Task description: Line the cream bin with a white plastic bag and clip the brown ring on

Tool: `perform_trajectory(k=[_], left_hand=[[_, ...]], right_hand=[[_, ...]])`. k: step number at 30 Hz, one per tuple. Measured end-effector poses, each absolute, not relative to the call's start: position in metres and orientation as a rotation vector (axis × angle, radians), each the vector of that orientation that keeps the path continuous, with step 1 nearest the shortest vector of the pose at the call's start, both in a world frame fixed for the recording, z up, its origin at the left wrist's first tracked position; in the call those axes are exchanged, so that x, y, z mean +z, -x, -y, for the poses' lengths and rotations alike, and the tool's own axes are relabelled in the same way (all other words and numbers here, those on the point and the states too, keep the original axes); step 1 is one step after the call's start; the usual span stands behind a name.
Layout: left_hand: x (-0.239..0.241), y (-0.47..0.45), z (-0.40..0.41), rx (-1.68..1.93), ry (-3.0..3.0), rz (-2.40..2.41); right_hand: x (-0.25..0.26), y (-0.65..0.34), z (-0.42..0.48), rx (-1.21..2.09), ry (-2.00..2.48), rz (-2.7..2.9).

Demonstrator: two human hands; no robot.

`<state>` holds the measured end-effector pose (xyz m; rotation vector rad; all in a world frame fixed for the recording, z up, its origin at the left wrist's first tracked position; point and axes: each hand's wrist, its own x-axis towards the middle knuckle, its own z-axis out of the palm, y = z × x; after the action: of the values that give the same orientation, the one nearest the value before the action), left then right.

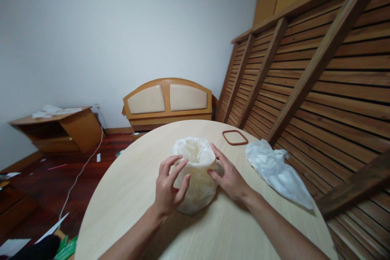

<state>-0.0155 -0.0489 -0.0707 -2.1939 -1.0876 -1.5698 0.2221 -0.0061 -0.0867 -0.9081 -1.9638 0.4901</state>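
Observation:
A small pale bin (199, 183) stands upright on the round table, with a thin white plastic bag (190, 146) lining it and folded outward over its rim. My left hand (170, 183) is at the bin's left side, fingers spread and curved, fingertips at or just over the bag's folded edge. On the opposite side my right hand (228, 174) rests along the bag, thumb at the front and fingers on the right of the rim, held apart. The bag covers much of the bin. Whether either hand pinches any film cannot be made out.
A brown rounded-square ring (235, 144) lies at the back right of the light wooden table (122, 211). Beside it is a crumpled white plastic bag (278, 172). Slatted wooden panels (323, 109) lean close on the right. A headboard (167, 101) stands beyond the table.

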Motion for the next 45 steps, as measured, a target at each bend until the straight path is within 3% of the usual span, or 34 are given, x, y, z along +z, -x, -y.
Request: perform_trajectory(k=[10, 18, 24, 36, 45], left_hand=[[-0.078, 0.019, 0.036, -1.748, 2.29, 1.372], [-0.081, 0.013, 0.045, -1.584, 2.407, 1.356], [-0.083, 0.016, 0.04, -1.516, 2.306, 1.276], [-0.081, 0.014, 0.048, -1.546, 2.469, 0.905], [-0.082, 0.017, 0.039, -1.525, 2.285, 1.119]], right_hand=[[-0.074, -0.217, 0.015, -0.023, 0.758, 2.003], [-0.078, -0.229, -0.001, -0.145, 0.958, 1.86], [-0.066, -0.218, 0.016, -0.292, 0.837, 1.946], [-0.06, -0.213, 0.022, -0.3, 0.821, 1.987], [-0.065, -0.206, 0.03, -0.292, 0.792, 2.097]])
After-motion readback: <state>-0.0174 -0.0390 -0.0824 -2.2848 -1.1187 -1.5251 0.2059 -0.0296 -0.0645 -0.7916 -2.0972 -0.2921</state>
